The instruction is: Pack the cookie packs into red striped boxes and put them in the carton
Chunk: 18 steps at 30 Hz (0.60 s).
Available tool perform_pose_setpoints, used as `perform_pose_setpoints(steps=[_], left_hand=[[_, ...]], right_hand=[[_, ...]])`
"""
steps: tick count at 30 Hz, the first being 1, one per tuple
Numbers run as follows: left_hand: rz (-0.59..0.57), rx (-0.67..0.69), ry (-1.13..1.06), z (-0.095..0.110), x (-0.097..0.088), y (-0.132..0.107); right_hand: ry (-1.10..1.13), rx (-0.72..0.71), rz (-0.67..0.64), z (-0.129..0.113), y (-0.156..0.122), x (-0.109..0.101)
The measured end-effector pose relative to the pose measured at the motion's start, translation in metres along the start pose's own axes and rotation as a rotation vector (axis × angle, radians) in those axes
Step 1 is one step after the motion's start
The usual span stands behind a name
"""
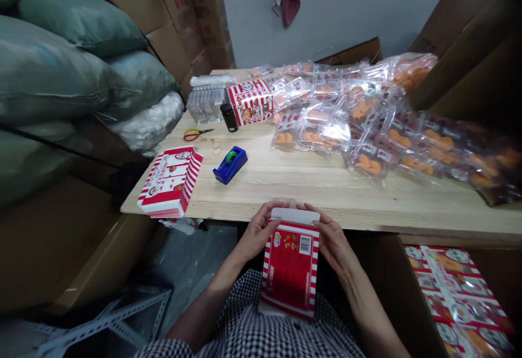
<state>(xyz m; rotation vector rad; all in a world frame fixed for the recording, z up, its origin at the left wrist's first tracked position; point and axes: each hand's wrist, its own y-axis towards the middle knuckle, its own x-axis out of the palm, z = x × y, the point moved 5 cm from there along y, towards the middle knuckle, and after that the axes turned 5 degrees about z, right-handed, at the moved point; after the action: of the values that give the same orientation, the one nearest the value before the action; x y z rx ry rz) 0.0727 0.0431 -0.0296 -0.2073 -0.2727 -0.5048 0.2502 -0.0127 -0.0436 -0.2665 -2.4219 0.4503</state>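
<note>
A red and white striped cardboard box (290, 271) is held at the table's front edge, its barcode side facing up and a white flap raised at the far end. My left hand (261, 230) grips the flap end on the left, with the thumb on the printed face. On the opposite side, my right hand (329, 234) has its fingers around the flap's right corner. Farther left on the table lies a stack of flat striped boxes (167, 179). Between that stack and my hands stands a blue tape dispenser (230, 165) with a green core.
Clear bags of orange pieces (326, 129) cover the table's right and back. Scissors (198, 134), a black jar (229, 117), an upright striped box (252, 102) and clear plastic trays (207, 99) stand toward the back left. A carton of packed boxes (460, 298) sits at lower right.
</note>
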Motion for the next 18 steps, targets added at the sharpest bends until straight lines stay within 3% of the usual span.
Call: perform_pose_setpoints(steps=[4,12,18], left_hand=[[-0.038,-0.033,0.018,-0.005,-0.002,-0.003],[0.028,-0.079,0.073,-0.013,-0.021,0.000],[-0.012,-0.024,0.214,-0.003,-0.018,-0.002]], right_hand=[[-0.066,-0.010,0.053,0.007,-0.001,-0.013],[-0.031,-0.042,-0.170,0.006,-0.012,-0.015],[-0.042,0.040,-0.140,0.009,-0.008,-0.013]])
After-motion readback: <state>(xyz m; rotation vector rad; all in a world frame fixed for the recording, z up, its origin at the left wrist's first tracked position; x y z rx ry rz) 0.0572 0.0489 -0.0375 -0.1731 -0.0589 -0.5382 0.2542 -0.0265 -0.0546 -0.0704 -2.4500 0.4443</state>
